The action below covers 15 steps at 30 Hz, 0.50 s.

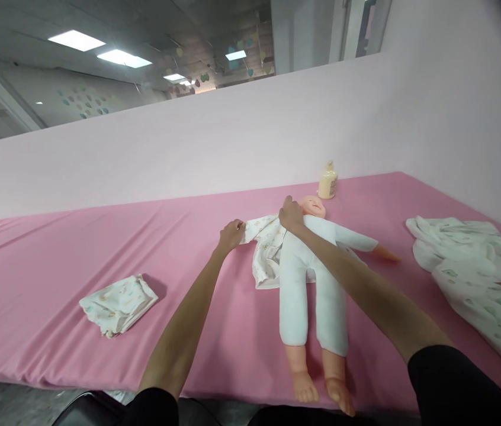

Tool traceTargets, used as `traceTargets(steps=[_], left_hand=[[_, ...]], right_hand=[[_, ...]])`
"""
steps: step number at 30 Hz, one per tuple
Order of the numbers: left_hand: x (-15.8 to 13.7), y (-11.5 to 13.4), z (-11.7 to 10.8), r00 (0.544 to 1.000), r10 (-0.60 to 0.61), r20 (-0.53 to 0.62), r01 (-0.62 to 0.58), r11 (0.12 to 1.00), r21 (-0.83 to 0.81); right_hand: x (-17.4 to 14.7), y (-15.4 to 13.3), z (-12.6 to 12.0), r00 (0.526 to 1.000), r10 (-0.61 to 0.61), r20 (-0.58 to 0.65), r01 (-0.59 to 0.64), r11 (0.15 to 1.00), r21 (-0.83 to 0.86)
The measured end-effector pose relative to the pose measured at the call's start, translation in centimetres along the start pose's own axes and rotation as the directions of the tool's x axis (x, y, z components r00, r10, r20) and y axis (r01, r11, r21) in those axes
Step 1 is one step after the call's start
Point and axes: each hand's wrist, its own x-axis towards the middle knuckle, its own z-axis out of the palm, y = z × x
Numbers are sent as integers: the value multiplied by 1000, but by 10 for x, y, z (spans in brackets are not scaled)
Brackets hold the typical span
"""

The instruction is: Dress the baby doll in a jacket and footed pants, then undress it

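Observation:
A baby doll with a white cloth body lies on its back, its feet toward me. Under and beside its torso spreads a white printed baby shirt. My left hand is closed on the cuff end of the shirt's sleeve, which is stretched out to the left. At the doll's shoulder, beside its head, my right hand pinches the shirt near the top of that sleeve. The doll's arm on this side is not visible; its other arm reaches out bare of the shirt to the right.
On the pink sheet, a folded printed garment lies at the left. A pump bottle stands behind the doll's head by the white wall. Crumpled white cloth lies at the right.

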Motion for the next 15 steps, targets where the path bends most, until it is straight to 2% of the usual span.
traceTargets(steps=[6, 11, 15], left_hand=[[-5, 20, 16, 973, 229, 9, -229, 973, 28], [-3, 52, 30, 951, 308, 27, -308, 951, -19], [0, 59, 41, 937, 338, 82, -338, 941, -18]], right_hand=[[-6, -4, 4, 997, -73, 37, 74, 996, -44], [-13, -10, 3, 991, -125, 39, 126, 991, -35], [-27, -1, -6, 985, -171, -10, 171, 983, 66]])
